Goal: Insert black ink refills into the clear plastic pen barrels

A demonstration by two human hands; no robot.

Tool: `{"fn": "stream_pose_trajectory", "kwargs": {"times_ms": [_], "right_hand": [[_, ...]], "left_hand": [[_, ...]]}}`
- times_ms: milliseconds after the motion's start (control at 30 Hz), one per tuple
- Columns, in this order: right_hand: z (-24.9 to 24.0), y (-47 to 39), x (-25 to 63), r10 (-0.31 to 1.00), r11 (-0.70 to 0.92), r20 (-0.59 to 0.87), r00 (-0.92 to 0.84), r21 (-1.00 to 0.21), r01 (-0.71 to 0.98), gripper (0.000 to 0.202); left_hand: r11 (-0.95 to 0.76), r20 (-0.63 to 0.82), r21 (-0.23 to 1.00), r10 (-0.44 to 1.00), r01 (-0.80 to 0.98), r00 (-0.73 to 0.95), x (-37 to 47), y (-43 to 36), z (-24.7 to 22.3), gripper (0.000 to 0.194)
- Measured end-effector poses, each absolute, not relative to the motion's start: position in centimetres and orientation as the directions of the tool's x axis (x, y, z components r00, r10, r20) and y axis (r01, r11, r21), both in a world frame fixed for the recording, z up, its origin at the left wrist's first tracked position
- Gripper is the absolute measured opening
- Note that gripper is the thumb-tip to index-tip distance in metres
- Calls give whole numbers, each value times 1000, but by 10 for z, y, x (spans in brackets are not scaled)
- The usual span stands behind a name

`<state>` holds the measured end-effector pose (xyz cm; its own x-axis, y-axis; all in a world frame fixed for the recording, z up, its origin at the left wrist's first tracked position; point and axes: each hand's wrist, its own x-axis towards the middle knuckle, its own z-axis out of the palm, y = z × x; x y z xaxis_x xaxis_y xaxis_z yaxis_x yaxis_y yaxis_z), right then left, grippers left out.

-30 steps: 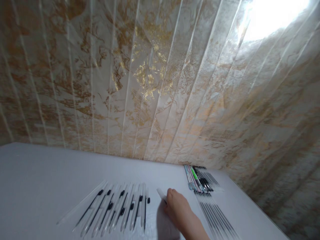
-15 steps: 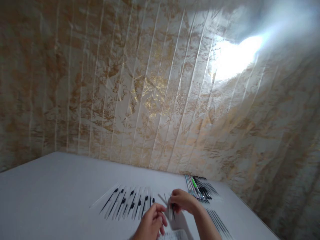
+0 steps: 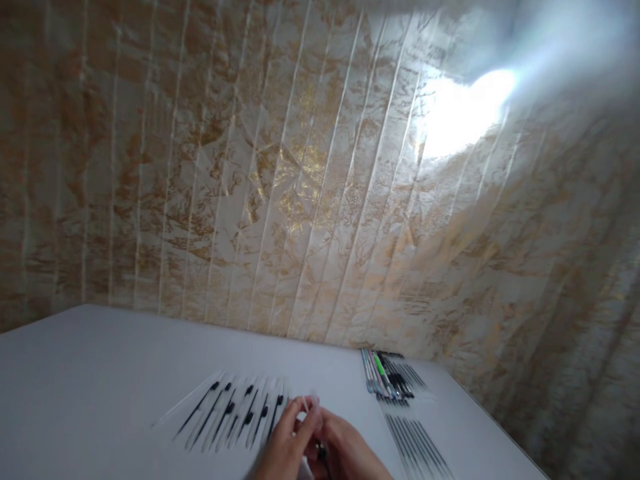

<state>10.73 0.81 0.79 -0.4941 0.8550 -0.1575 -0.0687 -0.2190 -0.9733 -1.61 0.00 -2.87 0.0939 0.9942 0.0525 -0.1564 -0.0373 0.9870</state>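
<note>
the left hand [image 3: 287, 445] and the right hand [image 3: 345, 453] are pressed close together low down, with their fingers touching. between them they pinch a thin see-through plastic pen tube [image 3: 306, 405]; its pale tip sticks up just past the fingertips. a small dark bit shows where the two hands meet, but it is too small to tell what it is. so both hands are pinching, not spread.

the landmark here is the row of clear pens with black tips [image 3: 235, 412] lying side by side on the flat white table [image 3: 90, 373]. the hands and the tube are just to the right of that row, very near its last pen. further right of the row, well apart, is a bunch of thin coloured pens with one green one [image 3: 383, 375]. in front of that bunch lies a row of thin black ink sticks [image 3: 415, 443].

it looks like the step in hand is putting one pen together or pulling it apart. the next move likely needs small, careful finger work so the tube does not slip.

left of the row the table has lots of room. behind it stands a shiny gold and cream wall [image 3: 280, 187]. the table's right edge is close to the ink sticks.
</note>
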Motion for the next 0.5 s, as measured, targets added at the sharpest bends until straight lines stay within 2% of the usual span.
{"fn": "stream_pose_trajectory", "kwargs": {"times_ms": [100,233,333,400,500], "right_hand": [[2,11,101,819,-223,-168,-549,-974,-36,35],[-5,9,101,762,-277,-233,-604,-961,22,12],[-8,3,97,719,-324,-262,-644,-946,23,12],[-8,0,92,710,-339,-249,-659,-941,-10,14],[-4,-1,86,755,-314,-171,-633,-942,-121,16]], "left_hand": [[-37,68,973,989,-227,134,-23,3,-16,58],[54,-16,914,995,-403,97,-33,2,7,43],[-34,37,881,999,-471,-3,-44,2,30,39],[-82,60,887,996,-454,-62,-52,1,40,41],[11,-17,932,1000,-363,-14,-57,-4,43,54]]}}
